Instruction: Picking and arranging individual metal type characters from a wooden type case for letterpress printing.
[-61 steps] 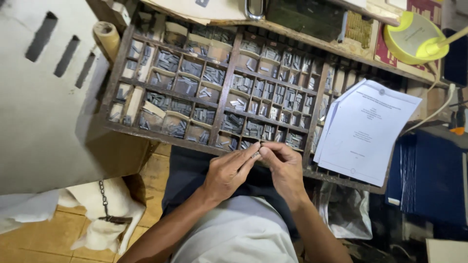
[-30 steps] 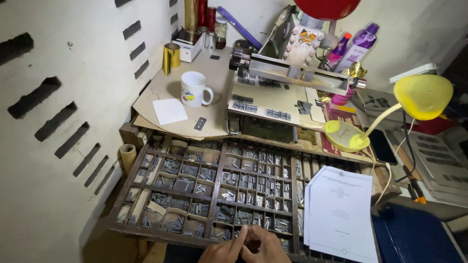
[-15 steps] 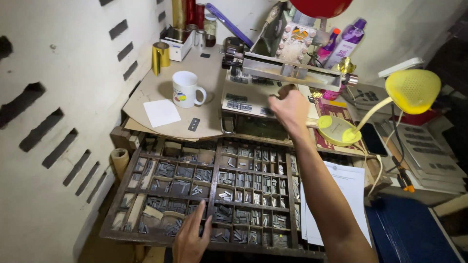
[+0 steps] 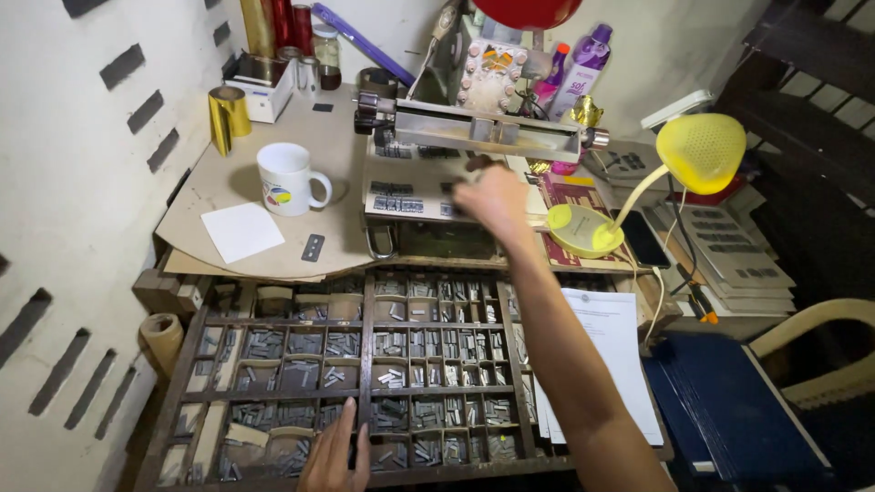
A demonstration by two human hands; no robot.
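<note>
My right hand [image 4: 492,199] is stretched far out over the tabletop [image 4: 228,196], just under the long metal bar of the machine [image 4: 488,132]. The hand is curled and blurry, so I cannot tell if it holds anything. My left hand [image 4: 335,456] rests flat at the front of the wooden tray [image 4: 365,383], fingers open, touching the little metal letters [image 4: 401,346] in the bottom boxes. It grips nothing that I can see.

On the tabletop stands a white mug [image 4: 287,178] with a small colourful picture on it. Beside it lie a square white paper [image 4: 241,230] and a shiny gold roll [image 4: 228,117]. At the back are two bottles [image 4: 574,64], pink and purple (their labels are too small to make out). A yellow lamp [image 4: 697,150] bends over on the right. White printed sheets [image 4: 611,355] sit beside the tray, partly behind my arm. The bottom edge cuts off my left wrist.
</note>
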